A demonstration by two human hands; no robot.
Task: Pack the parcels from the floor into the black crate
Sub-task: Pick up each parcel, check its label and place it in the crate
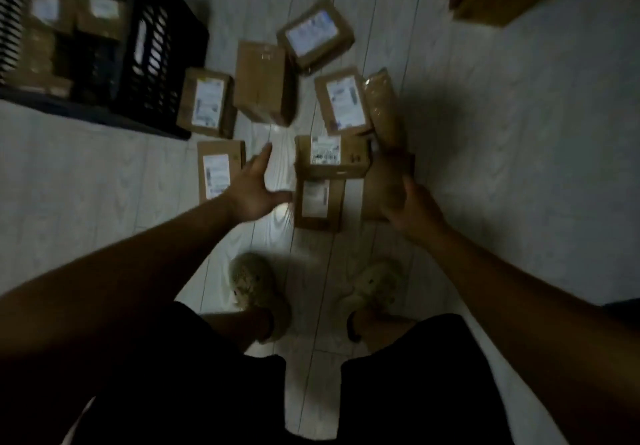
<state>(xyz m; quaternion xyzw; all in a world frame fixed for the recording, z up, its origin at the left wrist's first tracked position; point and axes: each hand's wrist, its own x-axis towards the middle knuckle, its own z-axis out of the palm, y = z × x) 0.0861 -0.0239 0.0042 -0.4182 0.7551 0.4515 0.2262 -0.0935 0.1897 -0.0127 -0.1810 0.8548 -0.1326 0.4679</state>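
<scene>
Parcels lie scattered on the floor near the right edge of the black crate. Left hand hovers over a bare gap, fingers spread, holding nothing. Right hand grips one plain parcel.

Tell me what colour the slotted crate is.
The crate is black, seen best in the head view.
</scene>
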